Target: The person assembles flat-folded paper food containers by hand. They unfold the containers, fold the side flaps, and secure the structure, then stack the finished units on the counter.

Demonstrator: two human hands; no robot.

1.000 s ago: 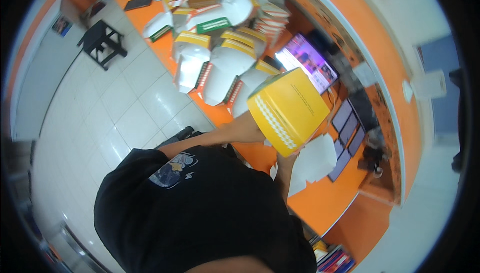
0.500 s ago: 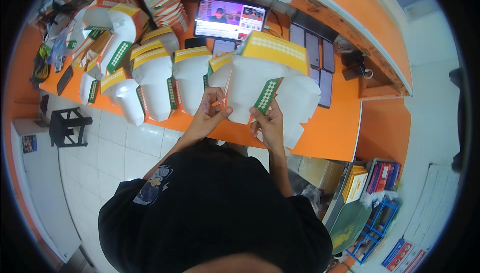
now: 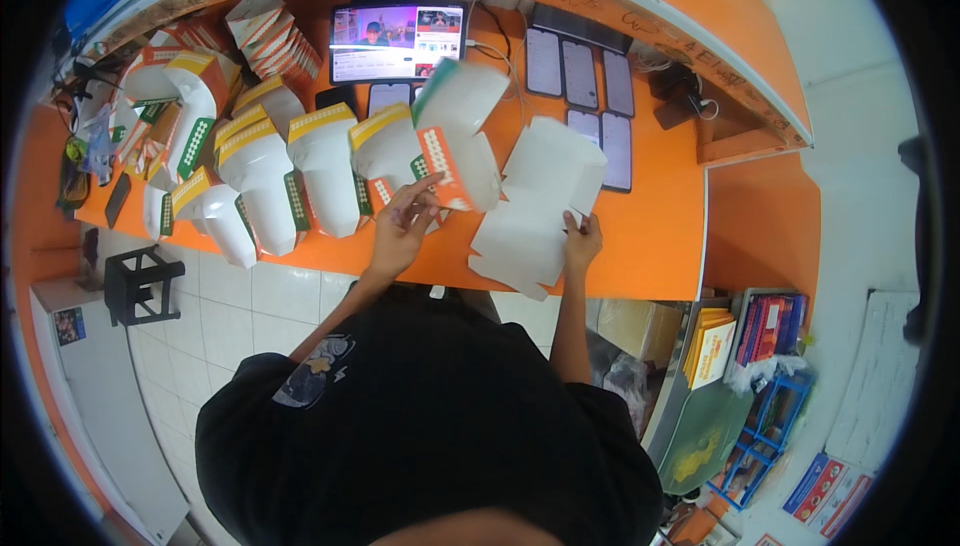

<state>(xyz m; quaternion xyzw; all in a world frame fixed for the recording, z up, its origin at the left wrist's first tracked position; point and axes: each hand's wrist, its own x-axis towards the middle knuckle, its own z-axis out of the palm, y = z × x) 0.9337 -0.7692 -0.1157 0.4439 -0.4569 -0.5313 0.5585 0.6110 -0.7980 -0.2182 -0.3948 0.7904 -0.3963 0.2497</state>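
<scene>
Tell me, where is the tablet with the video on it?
The tablet stands at the back of the orange counter, slightly left of centre, just behind the white folded cartons.

Matt white cardboard boxes [image 3: 322, 161], flat paperboard sheets [image 3: 535, 208], smooth orange laminate counter [image 3: 655, 221], glossy glass tablet screen [image 3: 397, 41]

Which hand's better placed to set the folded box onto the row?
Left, probably. The left hand already holds the box beside the row; the right hand rests on the flat sheets.
</scene>
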